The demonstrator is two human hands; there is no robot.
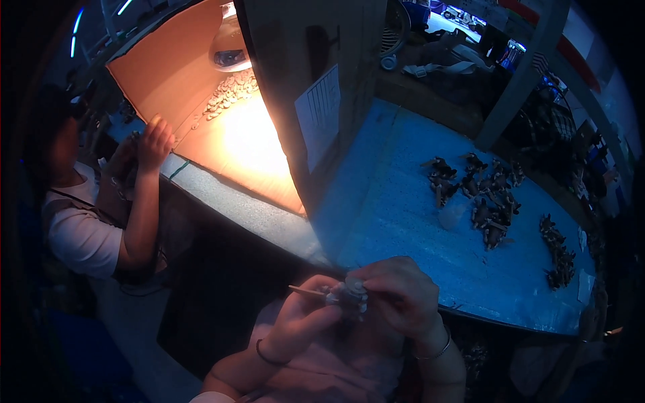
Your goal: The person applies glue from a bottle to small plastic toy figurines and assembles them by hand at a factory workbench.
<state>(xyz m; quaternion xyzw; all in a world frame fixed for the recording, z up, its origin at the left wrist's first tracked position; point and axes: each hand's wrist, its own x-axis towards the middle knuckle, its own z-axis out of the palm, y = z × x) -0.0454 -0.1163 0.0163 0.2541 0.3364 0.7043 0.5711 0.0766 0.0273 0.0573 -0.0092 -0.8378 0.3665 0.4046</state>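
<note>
Close to my body, off the table's near edge, my left hand grips a small figurine with grey and pale parts. A thin wooden stick juts out leftward beside that hand's fingers. On the figurine's other side is my right hand, its thumb and fingers pinched at the pale, round top. Whether the right fingers hold a separate small piece is hidden. Several similar dark and tan figurines stand in a cluster on the blue table, and a further row of figurines is near its right edge.
A tall cardboard partition with a paper sheet divides the table. Left of it, a lamp brightly lights a cardboard booth holding many small pieces. A co-worker sits there. A metal post rises at right.
</note>
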